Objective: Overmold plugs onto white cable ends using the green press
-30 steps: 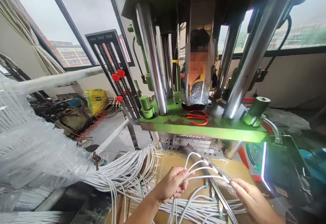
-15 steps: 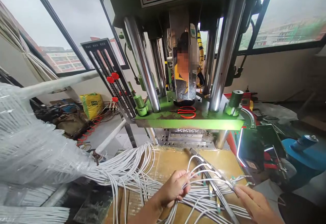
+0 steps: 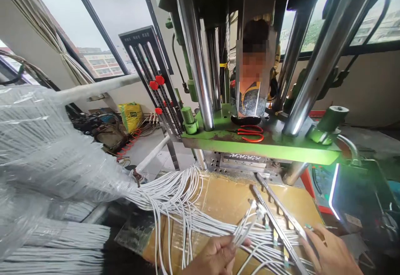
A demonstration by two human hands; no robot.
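My left hand (image 3: 220,254) is closed around a small bunch of white cables (image 3: 245,229), whose pale ends point up and away from me. At the right, my right hand (image 3: 333,250), slightly blurred, has its thumb and fingers about the near end of a slim metal bar (image 3: 279,204). A second metal bar (image 3: 278,229) lies close beside it on the left, over a spread of white cables (image 3: 215,223). Small green and brass-coloured pieces show along this bar. Both bars rest over a brown board (image 3: 226,191).
Behind the board stands a green press (image 3: 259,146) with steel columns (image 3: 196,58) and a metal mould (image 3: 243,161). Red-handled pliers (image 3: 251,133) lie on its plate. Plastic-wrapped cable bundles (image 3: 40,150) fill the left. A lit, dark-screened panel (image 3: 353,196) stands at right.
The cables in my left hand have come away from the metal bars and are bunched upright. The two bars now lie further apart. My view has shifted left.
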